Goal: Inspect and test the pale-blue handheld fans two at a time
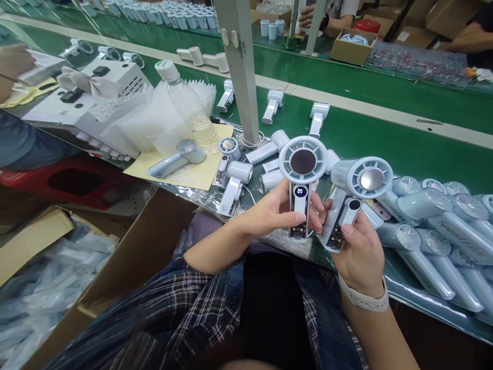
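My left hand (274,209) grips the handle of a pale blue handheld fan (302,169) held upright; its small screen is lit and shows a number. My right hand (356,245) is wrapped round the handle of a second handheld fan (360,182), tilted to the right, thumb on its front. Both fans hover just above the near edge of the green conveyor belt (404,149). A white band sits on my right wrist.
Several more fans lie in a pile (439,236) at the right and scattered mid-belt (231,174). A plastic bottle (188,105), a metal post (241,67), white packaging and an open cardboard box (127,257) of bagged items stand left. Other people's hands work at the far side and left.
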Tool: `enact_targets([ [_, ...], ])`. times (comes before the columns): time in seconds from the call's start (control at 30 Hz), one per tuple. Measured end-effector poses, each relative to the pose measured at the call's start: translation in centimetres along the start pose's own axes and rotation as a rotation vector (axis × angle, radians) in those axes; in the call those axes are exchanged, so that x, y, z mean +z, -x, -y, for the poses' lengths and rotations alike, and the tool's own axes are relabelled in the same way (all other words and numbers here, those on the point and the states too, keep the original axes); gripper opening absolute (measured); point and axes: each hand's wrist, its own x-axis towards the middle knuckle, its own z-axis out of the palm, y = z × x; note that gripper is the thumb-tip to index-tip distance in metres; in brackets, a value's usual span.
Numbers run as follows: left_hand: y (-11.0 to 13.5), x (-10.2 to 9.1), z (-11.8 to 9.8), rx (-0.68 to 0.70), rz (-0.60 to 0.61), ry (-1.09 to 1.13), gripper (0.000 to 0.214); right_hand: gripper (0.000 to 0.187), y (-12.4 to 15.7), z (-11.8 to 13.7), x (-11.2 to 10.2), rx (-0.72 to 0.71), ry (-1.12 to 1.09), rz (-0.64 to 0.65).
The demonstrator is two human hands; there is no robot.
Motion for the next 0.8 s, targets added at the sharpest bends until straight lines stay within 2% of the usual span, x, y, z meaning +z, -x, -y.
enact_targets([
  [0.1, 0.1, 0.3, -0.4, -0.022, 0.008, -0.026, 0.042, 0.033, 0.1, -0.1, 0.0, -0.015, 0.016, -0.011],
  [0.27, -0.6, -0.6, 1.6, -0.020, -0.197, -0.026, 0.050, 0.033, -0.1, -0.5, 0.1, 0.006, 0.043, -0.033],
  [0.37, -1.0, -1.2, 2.7, -0.020, -0.273, -0.029, 0.056, 0.027, -0.1, -0.8, 0.3, -0.012, 0.031, -0.083],
  [0.43, -0.8, -1.2, 2.7, -0.019, -0.251, -0.040, 0.053, 0.026, -0.1, -0.9, 0.5, -0.012, 0.028, -0.096],
  [0.57, -0.5, -0.7, 1.1, 0.014, -0.091, -0.082, 0.046, 0.028, -0.1, -0.3, 0.7, -0.028, 0.064, -0.055],
  [0.67, -0.8, -0.6, 0.4, 0.047, -0.125, -0.144, 0.049, 0.024, -0.5, 0.2, 1.0, -0.086, 0.075, -0.091],
  [0.8, -1.2, -1.0, 0.9, 0.011, -0.145, -0.154, 0.052, 0.026, -1.0, 0.3, 0.9, -0.056, 0.041, -0.096],
])
